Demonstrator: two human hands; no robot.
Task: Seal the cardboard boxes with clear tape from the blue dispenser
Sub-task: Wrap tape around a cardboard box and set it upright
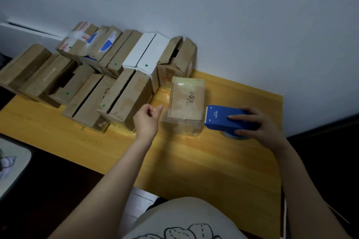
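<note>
A small cardboard box [186, 101] with "24" handwritten on top lies on the yellow table [204, 165], partly covered in shiny clear tape. My right hand [258, 124] grips the blue tape dispenser [223, 117], whose toothed edge sits at the box's right side. A strip of clear tape [182, 122] stretches from the dispenser across the box's near edge. My left hand [148, 120] pinches the free end of that strip at the box's left.
Several brown cardboard boxes [124, 101] stand in rows to the left, with slits open on top. Two white boxes [147, 54] and an open-flapped brown box [177, 60] stand against the wall. A grey object [13, 163] sits at the lower left.
</note>
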